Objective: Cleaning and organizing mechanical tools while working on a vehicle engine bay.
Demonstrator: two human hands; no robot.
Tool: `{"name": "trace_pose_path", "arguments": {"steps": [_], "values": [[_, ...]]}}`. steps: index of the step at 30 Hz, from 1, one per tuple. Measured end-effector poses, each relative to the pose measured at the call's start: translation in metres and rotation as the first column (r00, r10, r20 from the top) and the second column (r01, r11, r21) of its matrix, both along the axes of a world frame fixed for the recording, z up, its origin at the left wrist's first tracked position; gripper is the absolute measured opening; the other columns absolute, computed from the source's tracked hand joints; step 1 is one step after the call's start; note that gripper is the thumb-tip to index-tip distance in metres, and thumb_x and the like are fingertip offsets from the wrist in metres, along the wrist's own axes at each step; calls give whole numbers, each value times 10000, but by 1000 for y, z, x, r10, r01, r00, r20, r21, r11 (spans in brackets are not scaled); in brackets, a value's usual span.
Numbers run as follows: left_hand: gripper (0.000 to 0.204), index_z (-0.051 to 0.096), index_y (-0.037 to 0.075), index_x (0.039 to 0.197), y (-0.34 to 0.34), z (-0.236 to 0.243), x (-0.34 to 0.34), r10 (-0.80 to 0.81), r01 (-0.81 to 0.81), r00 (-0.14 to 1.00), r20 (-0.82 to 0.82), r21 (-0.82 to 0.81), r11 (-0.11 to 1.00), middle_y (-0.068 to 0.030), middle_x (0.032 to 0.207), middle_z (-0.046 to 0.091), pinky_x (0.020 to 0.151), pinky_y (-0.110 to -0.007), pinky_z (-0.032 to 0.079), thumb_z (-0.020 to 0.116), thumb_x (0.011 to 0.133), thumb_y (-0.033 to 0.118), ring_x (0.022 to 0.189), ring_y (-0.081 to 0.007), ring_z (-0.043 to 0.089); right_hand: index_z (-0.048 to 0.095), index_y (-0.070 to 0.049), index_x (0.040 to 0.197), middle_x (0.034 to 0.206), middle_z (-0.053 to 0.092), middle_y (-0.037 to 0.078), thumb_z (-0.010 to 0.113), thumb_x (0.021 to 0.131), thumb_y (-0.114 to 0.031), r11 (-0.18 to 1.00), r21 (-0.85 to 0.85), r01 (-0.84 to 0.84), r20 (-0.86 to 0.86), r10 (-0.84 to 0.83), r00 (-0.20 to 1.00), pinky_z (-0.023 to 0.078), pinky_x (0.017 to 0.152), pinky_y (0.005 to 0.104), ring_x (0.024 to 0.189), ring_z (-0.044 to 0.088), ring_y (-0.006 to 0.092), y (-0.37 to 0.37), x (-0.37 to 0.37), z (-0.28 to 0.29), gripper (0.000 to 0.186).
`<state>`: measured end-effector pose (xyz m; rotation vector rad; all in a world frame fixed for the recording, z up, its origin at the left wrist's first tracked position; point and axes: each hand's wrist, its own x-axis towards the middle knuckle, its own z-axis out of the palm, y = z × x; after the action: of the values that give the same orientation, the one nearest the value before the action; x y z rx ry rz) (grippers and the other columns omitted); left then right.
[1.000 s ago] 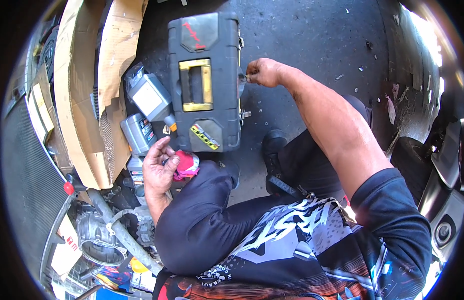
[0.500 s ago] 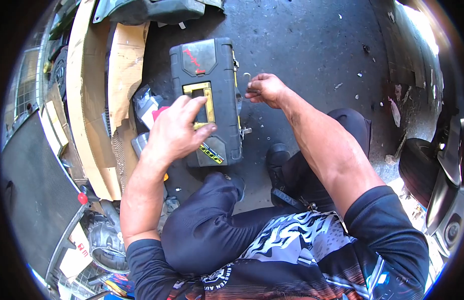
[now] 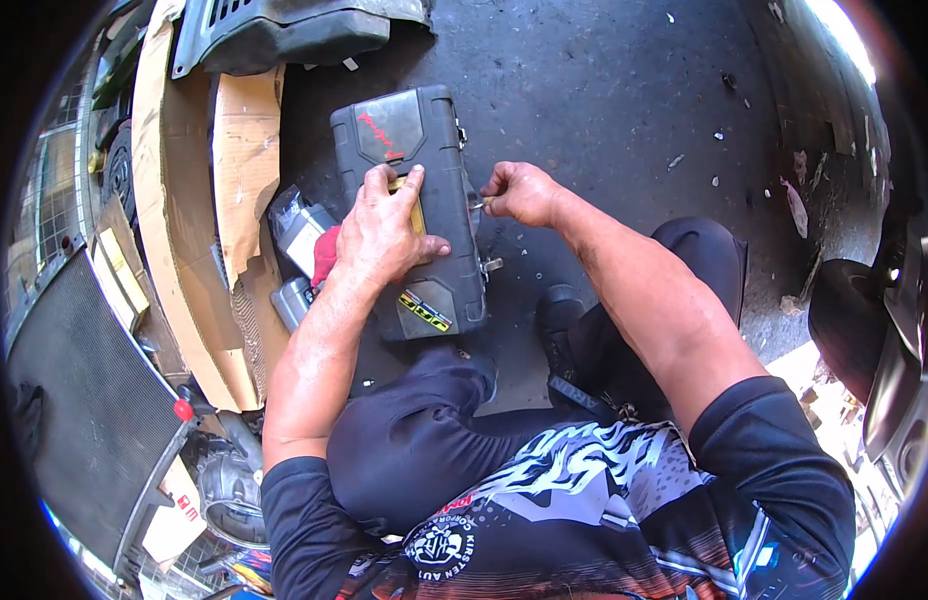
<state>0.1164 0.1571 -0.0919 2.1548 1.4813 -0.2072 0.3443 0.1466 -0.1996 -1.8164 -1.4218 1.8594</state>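
A dark grey toolbox (image 3: 439, 300) with a yellow handle and metal latches lies closed on the floor before me. My left hand (image 3: 382, 228) rests across its lid and handle, fingers apart and bent at the tips, thumb out. At the box's right side, by the middle, my right hand (image 3: 517, 195) pinches a small, thin metal piece (image 3: 481, 203), too small to make out exactly. A crumpled red cloth (image 3: 324, 255) sits left of the box, partly behind my left wrist, among grey plastic containers (image 3: 290, 300).
Torn cardboard (image 3: 184, 230) stands along the left, with a dark radiator (image 3: 84, 400) and a metal housing (image 3: 229, 500) nearer me. A black plastic part (image 3: 294, 30) lies above the box. At right are a tire (image 3: 834, 310) and dark floor (image 3: 604, 100) with scraps.
My left hand has moved up from beside my knee onto the lid; the red cloth now lies left of the box. My right hand moved back to the box's side. The view has shifted slightly.
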Motion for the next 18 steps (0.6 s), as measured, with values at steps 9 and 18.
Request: {"name": "trace_pose_path", "arguments": {"steps": [9, 18], "values": [[1029, 404, 144, 1426, 3, 3, 7, -70, 71, 993, -90, 13, 997, -204, 1478, 290, 935, -430, 504, 878, 551, 410, 1194, -362, 527, 623, -18, 874, 830, 684, 75, 711, 766, -143, 960, 72, -269, 211, 249, 945, 521, 696, 347, 767, 642, 212, -6, -5, 0, 187], [1091, 321, 133, 1469, 15, 3, 14, -131, 100, 974, -183, -170, 980, -236, 1551, 117, 856, -433, 538, 848, 573, 466, 1070, -416, 609, 604, -113, 870, 715, 585, 6, 625, 902, -187, 636, -732, 243, -213, -553, 806, 423, 529, 286, 591, 510, 118, -17, 4, -23, 83]]}}
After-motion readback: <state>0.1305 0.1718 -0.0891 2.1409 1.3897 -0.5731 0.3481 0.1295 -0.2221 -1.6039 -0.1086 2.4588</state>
